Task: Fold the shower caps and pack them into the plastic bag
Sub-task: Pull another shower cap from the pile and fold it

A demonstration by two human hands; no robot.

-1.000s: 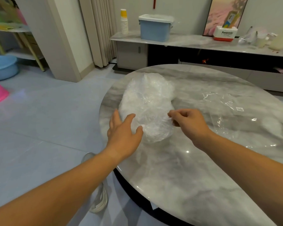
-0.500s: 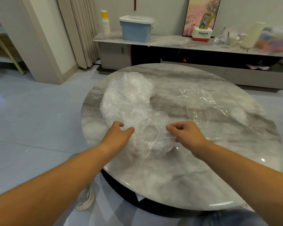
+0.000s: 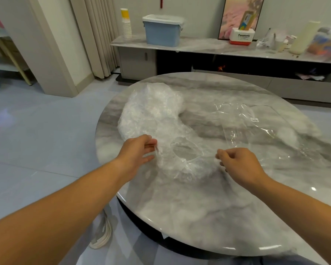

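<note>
A heap of crinkled clear shower caps (image 3: pixel 153 113) lies on the left half of the round marble table (image 3: pixel 208 217). The nearest shower cap (image 3: pixel 187 165) is spread out in front of the heap, its elastic opening facing up. My left hand (image 3: pixel 137 153) pinches this cap's left rim between thumb and fingers. My right hand (image 3: pixel 239 165) pinches its right rim, fingers curled. A flat clear plastic bag (image 3: pixel 256 129) with a small white label lies on the table to the right of the caps, apart from both hands.
Behind the table runs a low marble-topped cabinet (image 3: pixel 199 46) with a blue lidded box (image 3: pixel 162 30), a stack of paper cups (image 3: pixel 126 23) and other items. A white cable (image 3: pixel 103 236) lies on the floor by the table's left base. Curtains hang at the back left.
The view has shifted left to right. Both hands took hold of the nearest cap's rim and drew it apart and toward me, so its opening has widened.
</note>
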